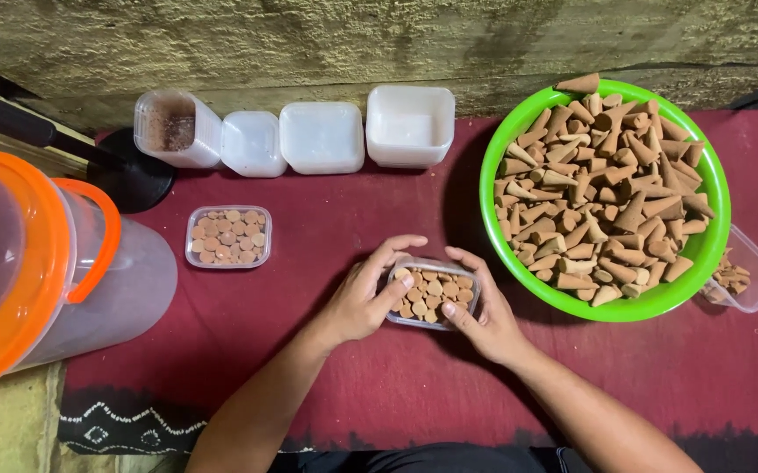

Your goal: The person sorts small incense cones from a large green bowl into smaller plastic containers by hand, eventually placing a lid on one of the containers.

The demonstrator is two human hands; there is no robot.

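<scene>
Centrally, on the dark red cloth (326, 368), a small clear plastic tub (432, 295) sits packed with brown cones standing base-up. Left hand (363, 298) cups its near-left edge, thumb laid across the rim, fingers curled round the far side. Right hand (482, 311) clasps the right end, thumb pressed on the near rim. Both hands pinch the tub between them. Just right of it stands a green bowl (519, 131) heaped with loose cones (602, 197). A second filled tub (228, 236) lies well apart to the left. Empty white containers (322, 137) line the wall. An orange-rimmed bucket (46, 271) lies at far left.
</scene>
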